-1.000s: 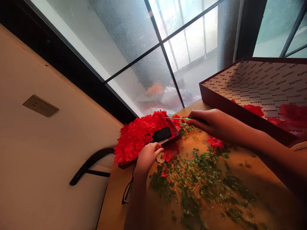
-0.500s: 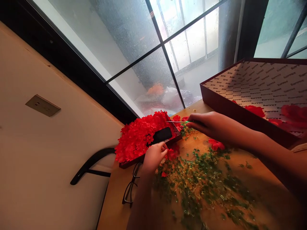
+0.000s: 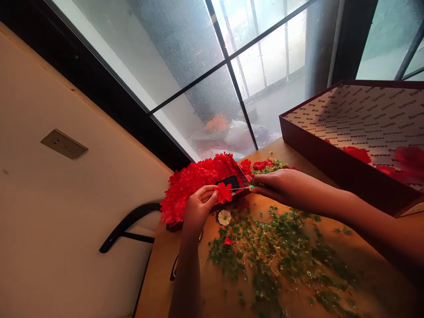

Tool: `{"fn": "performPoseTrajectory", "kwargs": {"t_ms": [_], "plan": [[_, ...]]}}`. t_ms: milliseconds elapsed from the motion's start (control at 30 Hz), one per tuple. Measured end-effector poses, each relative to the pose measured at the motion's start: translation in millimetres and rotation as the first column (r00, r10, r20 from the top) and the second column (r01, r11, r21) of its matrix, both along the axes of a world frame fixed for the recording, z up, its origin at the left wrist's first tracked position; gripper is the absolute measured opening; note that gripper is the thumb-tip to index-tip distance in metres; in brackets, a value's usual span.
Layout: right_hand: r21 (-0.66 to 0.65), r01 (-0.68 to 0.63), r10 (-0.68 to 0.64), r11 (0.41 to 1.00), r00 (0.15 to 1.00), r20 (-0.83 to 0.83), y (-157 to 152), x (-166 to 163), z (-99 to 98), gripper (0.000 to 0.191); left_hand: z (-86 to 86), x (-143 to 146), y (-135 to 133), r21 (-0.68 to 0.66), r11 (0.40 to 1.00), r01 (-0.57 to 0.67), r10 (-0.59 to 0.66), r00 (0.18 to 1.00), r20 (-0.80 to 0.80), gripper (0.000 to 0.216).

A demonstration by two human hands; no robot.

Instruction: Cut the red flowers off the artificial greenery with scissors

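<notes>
the left hand point(image 3: 198, 207) is raised off the bench, its grip pinching a red fabric flower point(image 3: 224, 193) between thumb and fingertips; the right hand point(image 3: 281, 185) comes in from the other side, its grip pressed closed around a thin metal needle with a green handle point(image 3: 251, 187); the needle points straight at the flower, and its tip reaches the petals or sits just behind them, i can't tell which; both hands are held close together above a shallow dark red tray point(image 3: 243, 194) piled with a big heap of red fabric petals point(image 3: 195, 185); a black phone point(image 3: 229, 181) lies on the tray just beside the heap, right behind the left hand; a white flower point(image 3: 224, 217) sits on the wooden bench point(image 3: 159, 282) just below the hands, and green and yellow scraps point(image 3: 274, 251) are strewn widely across the bench beside it; a pair of glasses point(image 3: 174, 267) is mostly hidden under the left forearm; off to the right stands a large dark red box point(image 3: 331, 176) with a printed white lining, with more red flowers point(image 3: 357, 154) inside it; beyond the bench is a window with dark frames point(image 3: 228, 75)
</notes>
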State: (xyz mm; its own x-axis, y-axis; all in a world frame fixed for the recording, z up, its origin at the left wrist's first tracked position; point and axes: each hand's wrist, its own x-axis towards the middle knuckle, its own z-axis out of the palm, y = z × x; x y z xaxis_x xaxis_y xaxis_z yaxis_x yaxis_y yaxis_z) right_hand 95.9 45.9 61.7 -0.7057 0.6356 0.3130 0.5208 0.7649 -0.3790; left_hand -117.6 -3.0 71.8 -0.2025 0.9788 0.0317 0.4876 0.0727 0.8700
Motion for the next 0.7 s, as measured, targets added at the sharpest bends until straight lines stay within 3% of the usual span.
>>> {"fn": "performPoseTrajectory", "kwargs": {"t_ms": [700], "plan": [[0.039,0.044,-0.046,0.998,0.998,0.047,1.1,-6.3,-9.7,0.026,2.7,6.1,-3.8,0.021,0.998,0.057,-0.057,0.998,0.015,0.017]]}}
